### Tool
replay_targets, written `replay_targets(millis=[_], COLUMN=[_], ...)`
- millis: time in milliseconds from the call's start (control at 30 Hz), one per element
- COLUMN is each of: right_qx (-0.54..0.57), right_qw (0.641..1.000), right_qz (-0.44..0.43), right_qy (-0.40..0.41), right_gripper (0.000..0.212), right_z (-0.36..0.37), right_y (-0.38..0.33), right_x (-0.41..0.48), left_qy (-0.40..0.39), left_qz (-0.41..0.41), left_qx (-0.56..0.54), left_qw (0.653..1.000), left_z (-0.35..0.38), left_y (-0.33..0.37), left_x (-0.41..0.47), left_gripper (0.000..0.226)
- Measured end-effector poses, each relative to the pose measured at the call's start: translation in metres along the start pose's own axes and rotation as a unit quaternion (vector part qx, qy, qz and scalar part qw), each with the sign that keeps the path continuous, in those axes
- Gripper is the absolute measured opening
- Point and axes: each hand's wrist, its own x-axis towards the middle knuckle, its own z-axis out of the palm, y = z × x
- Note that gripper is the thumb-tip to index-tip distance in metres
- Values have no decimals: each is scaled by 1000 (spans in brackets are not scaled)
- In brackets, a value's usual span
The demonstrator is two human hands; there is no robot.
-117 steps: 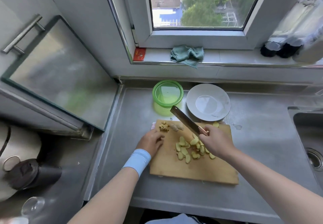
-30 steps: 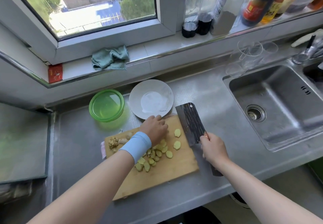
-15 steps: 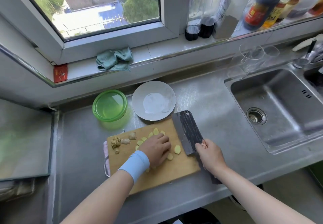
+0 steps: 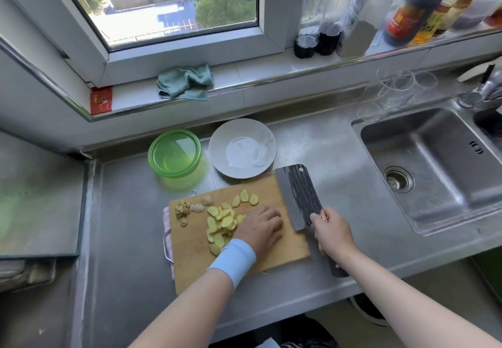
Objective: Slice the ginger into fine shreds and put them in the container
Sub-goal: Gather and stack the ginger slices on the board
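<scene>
I am between cuts. The ginger slices (image 4: 221, 221) lie in a loose pile in the middle of the cutting board (image 4: 195, 255), and none of them are shreds yet. My left hand (image 4: 260, 229) rests palm down on the right side of the pile, fingers loosely bent, pressing on the slices rather than gripping any. My right hand (image 4: 332, 235) is wrapped round the handle of the cleaver (image 4: 298, 192), whose broad dark blade lies tilted over the board's right edge, off the ginger. The green container (image 4: 173, 154) stands on the table beyond the board's far left corner, with nothing in it that I can see.

Next, I judge, I must gather the slices into a tidy overlapping stack, tuck my fingertips back, and turn the blade upright for thin, close cuts.

There is small writing near the rim of the white plate (image 4: 241, 147), beyond the board's far edge, but I cannot read it. The labels on the bottles (image 4: 407, 13), on the sill further beyond, are also unreadable.
</scene>
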Motion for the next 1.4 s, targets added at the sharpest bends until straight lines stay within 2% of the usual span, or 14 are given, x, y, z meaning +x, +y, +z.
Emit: replay_targets(millis=[100,167,233,400,467,667,867,1133,1267,1400], right_qx=[-7,-10,-22,-54,-64,-98,-129,-218,-236,-285], right_qw=[1000,1000,999,996,994,986,975,950,934,899], right_qz=[2,-2,-14,-24,-31,-71,-103,-166,-203,-286], right_qy=[-1,-16,-36,-73,-84,-112,-145,-149,-174,-169], right_gripper=[27,27,27,25,26,27,30,35,29,19], right_z=[-2,0,3,5,3,-3,-7,-8,6,23], right_y=[4,3,3,-2,-5,-14,-26,-42,-55,-63], right_x=[0,-2,-3,-4,-2,10,25,38,46,53], left_qy=[6,-13,-34,-108,-132,-73,-51,9,79,138], left_qz=[39,53,23,-90,-104,-38,-74,-86,-150,-212], left_qx=[41,83,95,91,63,57,38,0,-23,-34], left_qw=[998,995,995,986,984,995,995,996,985,967], left_z=[-4,-16,-27,-34,-36,-44,-49,-50,-47,-50], left_y=[-3,-12,-25,-43,-44,-43,-43,-40,-39,-42], left_x=[1,-6,-15,-10,-6,-32,-58,-74,-88,-96], left_gripper=[17,9,12,52,51,22,19,23,26,27])
